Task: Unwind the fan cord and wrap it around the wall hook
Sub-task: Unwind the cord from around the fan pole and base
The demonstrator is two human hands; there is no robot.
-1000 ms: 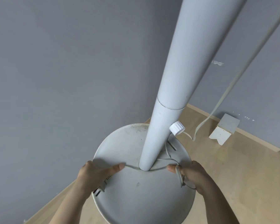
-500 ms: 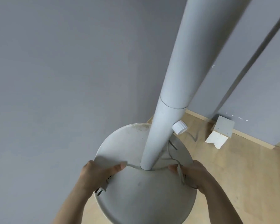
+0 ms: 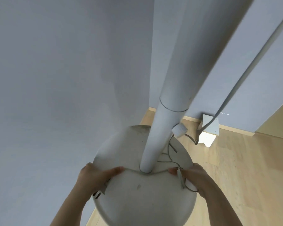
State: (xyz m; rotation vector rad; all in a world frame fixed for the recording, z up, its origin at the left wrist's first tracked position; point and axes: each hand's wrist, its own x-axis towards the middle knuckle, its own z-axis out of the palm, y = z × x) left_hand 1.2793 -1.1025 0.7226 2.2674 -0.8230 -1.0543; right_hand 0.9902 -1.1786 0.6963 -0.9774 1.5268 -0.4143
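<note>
A white pedestal fan stands before me, its pole [image 3: 155,144] rising from a round base [image 3: 142,198]. The grey cord [image 3: 158,172] loops around the foot of the pole. My left hand [image 3: 95,176] grips the cord's plug end; the plug [image 3: 99,193] pokes out below the palm. My right hand [image 3: 194,178] pinches the cord on the other side of the pole, with a loop of it hanging under the fingers. More cord [image 3: 235,88] runs up along the wall at the right. No wall hook is in view.
A grey wall [image 3: 55,79] fills the left and back. A white adjustment knob [image 3: 179,130] juts from the pole. A small white block [image 3: 209,128] sits on the wooden floor [image 3: 243,168] by the baseboard at the right.
Both hands keep their hold on the cord at the base. The view has swung, and the long cord at the right shows again in front of the white block.
</note>
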